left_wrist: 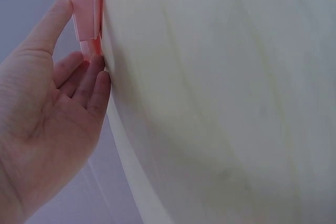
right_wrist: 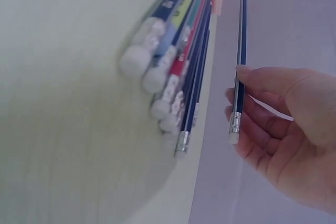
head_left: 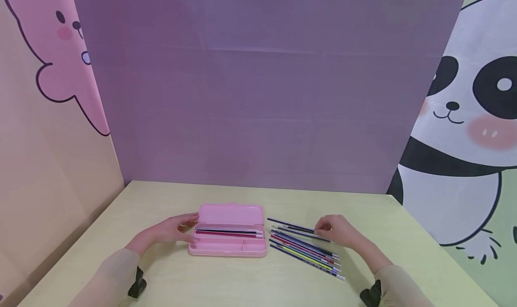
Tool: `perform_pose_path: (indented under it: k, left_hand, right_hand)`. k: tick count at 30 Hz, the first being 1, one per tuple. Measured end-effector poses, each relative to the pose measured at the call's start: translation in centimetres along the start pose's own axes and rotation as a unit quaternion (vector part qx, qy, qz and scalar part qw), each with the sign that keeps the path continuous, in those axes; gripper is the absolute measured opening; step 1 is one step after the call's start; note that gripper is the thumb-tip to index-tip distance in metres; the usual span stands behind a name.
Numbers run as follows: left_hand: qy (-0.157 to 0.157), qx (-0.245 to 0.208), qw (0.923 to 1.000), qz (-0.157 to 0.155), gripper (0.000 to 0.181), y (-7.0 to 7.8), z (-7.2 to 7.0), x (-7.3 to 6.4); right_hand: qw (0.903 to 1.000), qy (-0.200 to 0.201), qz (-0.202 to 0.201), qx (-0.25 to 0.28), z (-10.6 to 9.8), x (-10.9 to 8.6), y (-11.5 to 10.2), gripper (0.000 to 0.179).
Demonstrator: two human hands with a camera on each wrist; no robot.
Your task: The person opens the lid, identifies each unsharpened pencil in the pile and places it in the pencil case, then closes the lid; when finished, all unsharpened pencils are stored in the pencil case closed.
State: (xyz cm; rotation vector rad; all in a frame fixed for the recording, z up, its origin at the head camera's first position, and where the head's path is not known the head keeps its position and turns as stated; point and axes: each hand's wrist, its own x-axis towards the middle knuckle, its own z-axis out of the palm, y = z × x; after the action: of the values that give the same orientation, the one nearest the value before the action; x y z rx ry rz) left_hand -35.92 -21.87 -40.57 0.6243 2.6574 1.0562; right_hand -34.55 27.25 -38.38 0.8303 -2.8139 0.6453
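Note:
A pink pencil case [head_left: 254,248] lies with its lid [head_left: 231,214] folded back. Two or more pencils [head_left: 229,232], dark and red, lie in its long compartment. My left hand [head_left: 167,230] touches the case's left side, thumb near the base and fingers by the lid, with the palm free. My right hand [right_wrist: 294,124] pinches a dark blue pencil with silvery stripes [right_wrist: 242,40] between thumb and fingers, close to its white eraser end. In the right wrist view this pencil is apart from the loose pencils [head_left: 304,251], which lie fanned right of the case.
The loose pencils are blue, red and yellow, with white erasers pointing right. Under everything is a pale wooden table [head_left: 226,284]. A purple panel [head_left: 258,96] rises at its back edge. Walls with a pink cartoon figure [head_left: 52,69] and a panda [head_left: 456,199] flank it.

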Motion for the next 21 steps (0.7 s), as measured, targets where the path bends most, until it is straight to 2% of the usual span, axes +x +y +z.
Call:
perform_pose_path:
  k: [10, 21]
  left_hand:
    - [-0.008, 0.006, 0.9996, 0.026, 0.086, -0.4, 0.0, 0.2]
    - [-0.006, 0.005, 0.9995, 0.03, 0.087, -0.5, 0.0, 0.1]
  right_hand:
    - [0.9998, 0.008, -0.01, 0.018, -0.4, 0.6, -1.4, 0.007]
    - [0.9994, 0.017, -0.027, 0.009, 0.0, 1.9, -2.1, 0.007]
